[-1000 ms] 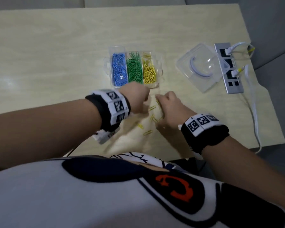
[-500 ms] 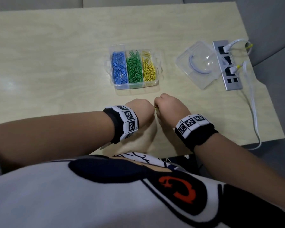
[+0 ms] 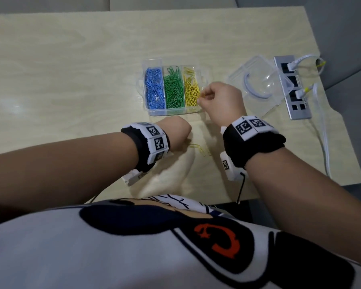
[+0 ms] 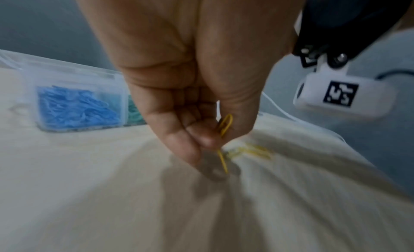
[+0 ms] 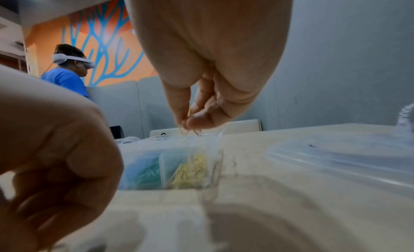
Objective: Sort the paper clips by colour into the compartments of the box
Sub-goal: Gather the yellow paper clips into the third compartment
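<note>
A clear box (image 3: 173, 111) on the table holds blue clips (image 3: 154, 88), green clips (image 3: 174, 88) and yellow clips (image 3: 191, 90) in three side-by-side compartments. My right hand (image 3: 221, 99) hovers at the box's right edge, beside the yellow compartment, and pinches yellow clips (image 5: 190, 126) between thumb and fingers. My left hand (image 3: 178, 135) is low over the table in front of the box and pinches yellow clips (image 4: 225, 125). A few loose yellow clips (image 3: 200, 149) lie on the table between my wrists.
The clear lid (image 3: 258, 84) lies right of the box. Beyond it a grey power strip (image 3: 296, 90) with white cables (image 3: 321, 130) runs to the table's right edge. Another person (image 5: 67, 68) stands far off in the right wrist view.
My right hand has lifted from the loose clips near the table's front and gone up to the yellow compartment with clips in its pinch. The left hand stayed low by the loose clips.
</note>
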